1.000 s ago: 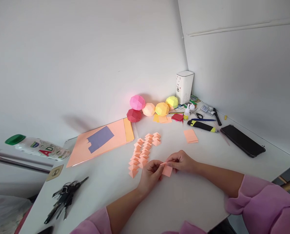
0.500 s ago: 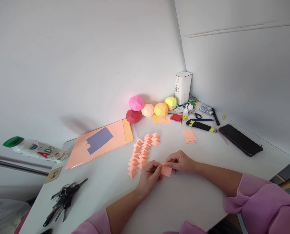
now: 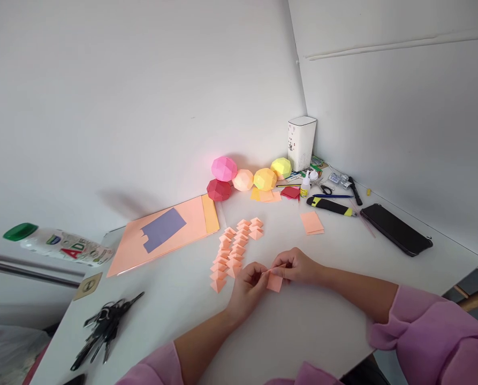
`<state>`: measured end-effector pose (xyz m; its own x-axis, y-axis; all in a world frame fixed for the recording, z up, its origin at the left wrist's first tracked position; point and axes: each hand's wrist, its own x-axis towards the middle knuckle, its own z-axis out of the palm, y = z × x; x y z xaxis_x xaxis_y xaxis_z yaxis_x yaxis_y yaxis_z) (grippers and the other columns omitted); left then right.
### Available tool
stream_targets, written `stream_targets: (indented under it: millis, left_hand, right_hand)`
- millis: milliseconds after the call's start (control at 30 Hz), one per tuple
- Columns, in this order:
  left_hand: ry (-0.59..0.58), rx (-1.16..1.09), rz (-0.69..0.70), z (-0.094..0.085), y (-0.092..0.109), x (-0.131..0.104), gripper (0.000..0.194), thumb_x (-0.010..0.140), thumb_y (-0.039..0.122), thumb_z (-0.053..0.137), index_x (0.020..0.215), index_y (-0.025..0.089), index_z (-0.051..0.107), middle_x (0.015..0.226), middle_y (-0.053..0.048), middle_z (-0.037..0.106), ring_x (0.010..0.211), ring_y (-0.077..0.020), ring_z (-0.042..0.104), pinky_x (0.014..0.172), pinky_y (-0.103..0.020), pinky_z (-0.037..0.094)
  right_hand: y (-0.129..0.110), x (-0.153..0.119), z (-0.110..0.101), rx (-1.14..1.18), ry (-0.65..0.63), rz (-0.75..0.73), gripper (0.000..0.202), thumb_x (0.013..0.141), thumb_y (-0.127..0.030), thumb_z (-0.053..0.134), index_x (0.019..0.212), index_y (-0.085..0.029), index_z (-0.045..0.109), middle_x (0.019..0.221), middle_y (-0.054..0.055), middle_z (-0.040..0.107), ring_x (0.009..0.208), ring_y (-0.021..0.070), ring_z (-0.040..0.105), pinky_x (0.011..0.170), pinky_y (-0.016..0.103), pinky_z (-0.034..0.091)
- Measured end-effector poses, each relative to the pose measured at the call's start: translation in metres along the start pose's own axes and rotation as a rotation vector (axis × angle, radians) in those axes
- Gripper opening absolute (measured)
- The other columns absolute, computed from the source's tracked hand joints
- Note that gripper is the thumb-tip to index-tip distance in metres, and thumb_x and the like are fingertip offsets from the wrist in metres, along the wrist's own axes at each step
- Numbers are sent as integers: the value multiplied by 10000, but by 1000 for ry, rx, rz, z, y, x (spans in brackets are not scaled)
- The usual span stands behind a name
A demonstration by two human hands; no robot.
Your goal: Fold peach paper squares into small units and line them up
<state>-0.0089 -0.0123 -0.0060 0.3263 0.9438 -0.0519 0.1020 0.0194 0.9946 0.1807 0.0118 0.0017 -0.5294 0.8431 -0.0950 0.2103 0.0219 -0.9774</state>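
Between my two hands is a small peach paper piece (image 3: 274, 283), pinched along its upper edge above the table. My left hand (image 3: 248, 291) grips its left side with thumb and fingers. At its upper right, my right hand (image 3: 297, 266) pinches it between thumb and fingers. Just left of my left hand, folded peach paper pieces (image 3: 225, 251) stand in overlapping rows. Flat peach paper rectangles (image 3: 312, 223) lie stacked beyond my right hand.
Faceted paper balls (image 3: 243, 180) line the wall. A cutter (image 3: 331, 206), glue bottle (image 3: 304, 185) and black phone (image 3: 396, 229) lie back right. Large paper sheets (image 3: 194, 219), a bottle (image 3: 68, 246) and keys (image 3: 106, 326) are on the left.
The small peach paper has turned slightly between my fingers, and my left fingertips have shifted a little along its top edge. The hands stay in nearly the same place.
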Motion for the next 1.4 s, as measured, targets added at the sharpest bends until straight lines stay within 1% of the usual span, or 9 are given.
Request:
stream_targets:
  millis: [300,467,567,833,967,1033,1167,1267,1400]
  left_hand:
    - [80,14,-27,-2,6,-1,224,810,358,537,703,163,566,651,1,538,621,-124,493,586,-233,406]
    - [18,21,-28,-1,7,-1,192,805,338,545,738,161,579,692,-13,560,642,-126,499,590,-236,406]
    - [22,32,-36,1,7,-1,177,784,324,560,716,161,565,664,-3,541,601,-114,475,557,-226,384]
    - [93,-26,-54,-2,10,-3,138,737,276,571,667,169,519,618,21,489,567,-104,445,533,-216,367]
    - [118,-72,-14,-2,11,-3,156,763,321,564,714,174,544,683,-2,534,642,-126,497,592,-232,414]
    - [85,-77,-7,-1,10,-2,173,768,348,577,766,176,566,727,-17,568,681,-138,523,619,-242,431]
    - [-18,10,-44,0,6,-1,232,782,391,577,733,165,578,632,0,545,571,-112,475,525,-221,379]
    - [-20,53,-36,1,4,0,238,789,381,566,700,161,561,595,9,521,545,-103,446,512,-216,354]
    - [-14,52,-12,1,5,0,226,785,350,563,663,163,526,580,18,491,546,-101,432,524,-217,352]
  right_hand:
    - [0,0,1,27,18,-25,242,799,-372,595,764,-136,632,588,-6,579,496,103,540,470,205,424]
    - [-4,-1,2,-59,12,-39,213,795,-335,589,774,-133,657,597,-1,593,516,104,533,481,205,404]
    - [-5,-1,3,-96,3,-64,208,793,-318,583,779,-130,672,583,-3,589,508,100,514,473,204,388]
    - [-5,-3,1,14,34,-33,167,774,-283,583,706,-138,629,586,-3,584,521,118,572,485,212,440]
    - [-6,-3,1,23,69,-30,138,761,-250,572,677,-143,596,550,-22,544,489,108,545,469,209,413]
    - [-5,-2,1,1,68,-42,133,757,-248,569,681,-144,602,545,-26,531,483,99,511,462,206,388]
    - [-4,0,5,-41,55,-92,114,743,-248,578,734,-145,626,595,-21,555,497,84,452,468,203,356]
    - [-3,0,7,-40,52,-106,100,729,-230,575,752,-147,625,626,-18,570,508,80,450,480,201,359]
    - [-2,1,7,-49,81,-101,50,693,-167,553,680,-148,597,580,-31,538,496,76,434,467,197,344]
